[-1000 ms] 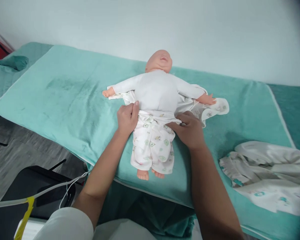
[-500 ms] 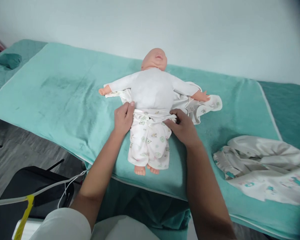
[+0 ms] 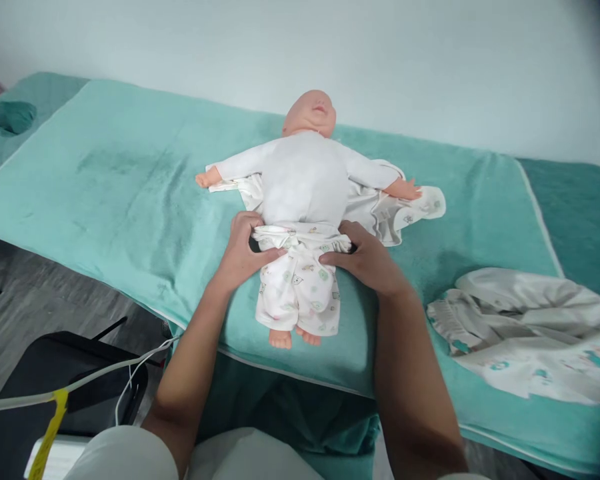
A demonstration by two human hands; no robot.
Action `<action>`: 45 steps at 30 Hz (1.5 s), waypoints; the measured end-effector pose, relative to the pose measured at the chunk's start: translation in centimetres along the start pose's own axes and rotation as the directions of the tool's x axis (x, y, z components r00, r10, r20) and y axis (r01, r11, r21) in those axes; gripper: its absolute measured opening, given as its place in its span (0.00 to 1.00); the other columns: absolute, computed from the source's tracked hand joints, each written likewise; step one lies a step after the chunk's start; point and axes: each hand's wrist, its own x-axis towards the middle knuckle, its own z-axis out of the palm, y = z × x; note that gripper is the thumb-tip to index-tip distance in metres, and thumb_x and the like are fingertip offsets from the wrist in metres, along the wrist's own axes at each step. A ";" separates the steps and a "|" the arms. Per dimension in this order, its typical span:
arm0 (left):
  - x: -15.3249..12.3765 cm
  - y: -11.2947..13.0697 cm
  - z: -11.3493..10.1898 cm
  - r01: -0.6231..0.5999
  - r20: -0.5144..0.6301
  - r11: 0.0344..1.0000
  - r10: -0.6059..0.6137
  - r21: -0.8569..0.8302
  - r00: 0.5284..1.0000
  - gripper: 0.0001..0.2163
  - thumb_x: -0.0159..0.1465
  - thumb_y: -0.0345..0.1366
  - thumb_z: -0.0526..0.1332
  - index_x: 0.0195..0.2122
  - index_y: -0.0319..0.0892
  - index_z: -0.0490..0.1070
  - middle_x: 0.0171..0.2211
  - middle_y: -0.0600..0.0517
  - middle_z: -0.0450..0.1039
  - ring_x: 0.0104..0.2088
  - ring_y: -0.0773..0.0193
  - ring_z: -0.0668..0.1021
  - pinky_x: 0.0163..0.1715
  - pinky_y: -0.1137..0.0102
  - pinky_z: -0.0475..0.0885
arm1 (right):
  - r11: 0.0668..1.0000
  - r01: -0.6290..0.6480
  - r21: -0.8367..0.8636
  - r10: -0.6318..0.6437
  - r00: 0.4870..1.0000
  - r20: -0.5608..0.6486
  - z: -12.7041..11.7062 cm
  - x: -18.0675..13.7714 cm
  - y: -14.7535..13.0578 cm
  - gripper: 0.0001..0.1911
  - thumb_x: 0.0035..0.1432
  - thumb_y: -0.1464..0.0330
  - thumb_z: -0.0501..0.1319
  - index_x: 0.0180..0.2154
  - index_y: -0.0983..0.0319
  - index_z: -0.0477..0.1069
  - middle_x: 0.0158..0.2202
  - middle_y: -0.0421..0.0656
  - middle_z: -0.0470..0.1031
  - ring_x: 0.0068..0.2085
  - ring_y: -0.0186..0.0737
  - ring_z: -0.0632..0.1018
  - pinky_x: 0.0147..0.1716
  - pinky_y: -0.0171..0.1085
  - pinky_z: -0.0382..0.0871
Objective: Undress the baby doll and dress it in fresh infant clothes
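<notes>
Pale wall (image 3: pixel 300 47) runs behind a bed (image 3: pixel 115 180) spread with teal plush covers, whose left end has a cushioned opening (image 3: pixel 10 117). On the middle of the bed a baby doll (image 3: pixel 305 177) lies on its back, its head (image 3: pixel 310 110) toward the wall, its white cloth arms stretched out to both sides. It wears white printed trousers (image 3: pixel 313 287), and its feet (image 3: pixel 281 339) stick out below the cuffs near the bed's front edge. Under the torso and arms lies an opened white printed garment (image 3: pixel 420 205), showing on either side. Both of the person's hands are at the waistband (image 3: pixel 305 233), one at each hip. The left hand (image 3: pixel 247 250) has its thumb laid across the front of the trousers, with the other fingers beside the waist, apart from the thumb; the right hand (image 3: pixel 357 253) mirrors it, bunched cloth lying between thumb and fingers. With some fingertips hidden, I cannot tell whether either hand pinches the fabric. Another crumpled white garment (image 3: pixel 535 330) with teal prints lies to the right, well apart from the doll. Below on the left, a pale cable (image 3: pixel 97 382) carrying a yellow tag (image 3: pixel 50 427) crosses in front of a black chair (image 3: pixel 30 393) on the grey floor (image 3: pixel 20 273).
</notes>
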 end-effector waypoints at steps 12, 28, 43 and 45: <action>0.0 0.2 0.1 -0.019 -0.025 0.999 0.020 0.030 1.000 0.18 0.59 0.43 0.73 0.35 0.46 0.62 0.40 0.52 0.70 0.44 0.59 0.72 0.48 0.61 0.68 | 0.994 0.097 0.053 -0.096 0.995 -0.017 0.3 0.1 0.5 0.24 0.52 0.42 0.71 0.32 0.56 0.80 0.37 0.43 0.79 0.45 0.49 0.74 0.47 0.45 0.66; -0.1 0.4 0.0 -0.009 -0.029 0.999 0.010 0.042 1.000 0.17 0.60 0.43 0.73 0.33 0.45 0.63 0.38 0.52 0.70 0.43 0.59 0.72 0.46 0.61 0.69 | 0.996 0.083 0.040 -0.082 0.996 -0.026 0.4 0.0 0.4 0.23 0.53 0.44 0.71 0.28 0.58 0.78 0.32 0.43 0.76 0.43 0.48 0.73 0.43 0.44 0.65; -0.2 0.4 0.1 -0.020 -0.048 0.999 0.022 0.042 0.999 0.17 0.60 0.44 0.72 0.32 0.45 0.63 0.38 0.52 0.71 0.43 0.59 0.73 0.46 0.61 0.69 | 0.997 0.073 0.031 -0.072 0.997 -0.041 0.6 0.0 0.3 0.24 0.53 0.46 0.71 0.24 0.58 0.74 0.30 0.43 0.74 0.42 0.48 0.73 0.42 0.44 0.65; -0.2 0.5 0.1 -0.012 -0.047 0.999 0.014 0.044 0.999 0.17 0.60 0.44 0.72 0.32 0.46 0.64 0.38 0.52 0.71 0.43 0.59 0.73 0.45 0.61 0.70 | 0.996 0.080 0.032 -0.078 0.996 -0.050 0.6 -0.1 0.3 0.24 0.53 0.46 0.71 0.24 0.58 0.73 0.29 0.42 0.74 0.42 0.48 0.73 0.42 0.44 0.65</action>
